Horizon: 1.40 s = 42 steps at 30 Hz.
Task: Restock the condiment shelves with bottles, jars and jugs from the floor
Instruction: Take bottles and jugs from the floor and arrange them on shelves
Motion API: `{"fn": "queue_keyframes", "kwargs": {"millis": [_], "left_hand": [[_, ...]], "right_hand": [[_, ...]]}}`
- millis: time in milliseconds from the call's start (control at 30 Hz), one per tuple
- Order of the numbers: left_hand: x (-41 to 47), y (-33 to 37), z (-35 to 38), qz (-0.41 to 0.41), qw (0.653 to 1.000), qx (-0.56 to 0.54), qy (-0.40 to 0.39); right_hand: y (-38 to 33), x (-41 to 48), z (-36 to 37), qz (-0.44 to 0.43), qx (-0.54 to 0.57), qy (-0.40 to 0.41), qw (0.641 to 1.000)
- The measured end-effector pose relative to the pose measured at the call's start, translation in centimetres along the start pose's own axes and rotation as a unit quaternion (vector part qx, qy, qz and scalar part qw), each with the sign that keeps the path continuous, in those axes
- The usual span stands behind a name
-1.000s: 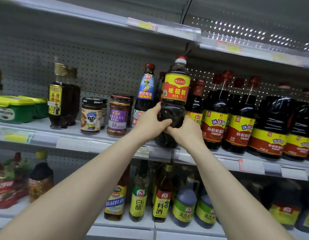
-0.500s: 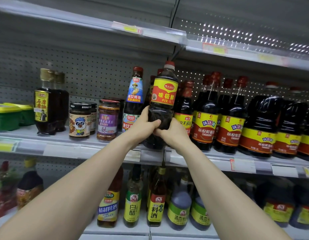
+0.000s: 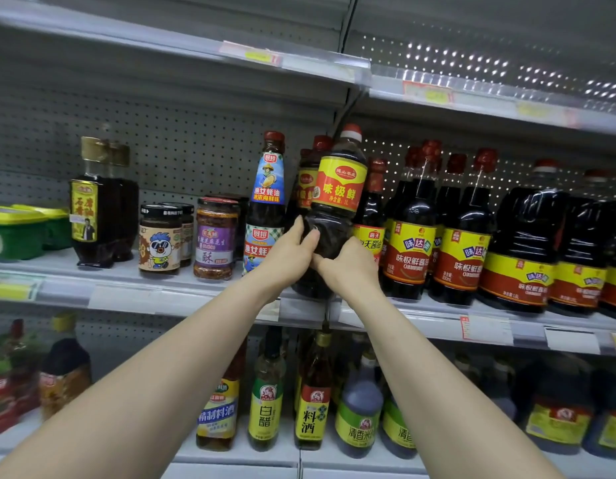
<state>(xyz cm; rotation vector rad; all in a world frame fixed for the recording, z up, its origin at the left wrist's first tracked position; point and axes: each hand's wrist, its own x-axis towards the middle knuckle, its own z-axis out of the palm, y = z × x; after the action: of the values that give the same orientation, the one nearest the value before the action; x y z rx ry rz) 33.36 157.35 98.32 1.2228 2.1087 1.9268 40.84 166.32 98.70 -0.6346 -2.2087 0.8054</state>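
both hands (image 3: 329, 262) around soy bottle (image 3: 335, 202)

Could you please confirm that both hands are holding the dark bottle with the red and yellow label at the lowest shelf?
Not quite: the shelf is wrong. The head view shows the left hand and the right hand both holding the dark bottle with the red and yellow label at the middle shelf, the one with the jars, not the lowest one.
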Motion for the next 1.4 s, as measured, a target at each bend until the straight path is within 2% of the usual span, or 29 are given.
{"fn": "queue_keyframes", "kwargs": {"millis": [167, 300, 800, 1400], "left_hand": [[0.1, -0.2, 0.4, -0.017, 1.0, -0.01, 0.002], [0.3, -0.5, 0.1, -0.013, 1.0, 0.016, 0.017], [0.2, -0.1, -0.3, -0.016, 0.993, 0.105, 0.046], [-0.6, -0.5, -0.7, -0.022, 0.996, 0.086, 0.03]], "right_hand": [[-0.4, -0.2, -0.5, 0.021, -0.046, 0.016, 0.999], [-0.7, -0.2, 0.3, 0.0, -0.054, 0.031, 0.998], [-0.8, 0.7, 2.3, -0.011, -0.02, 0.05, 0.998], [0.4, 1.1, 3.3, -0.028, -0.013, 0.039, 0.999]]}}
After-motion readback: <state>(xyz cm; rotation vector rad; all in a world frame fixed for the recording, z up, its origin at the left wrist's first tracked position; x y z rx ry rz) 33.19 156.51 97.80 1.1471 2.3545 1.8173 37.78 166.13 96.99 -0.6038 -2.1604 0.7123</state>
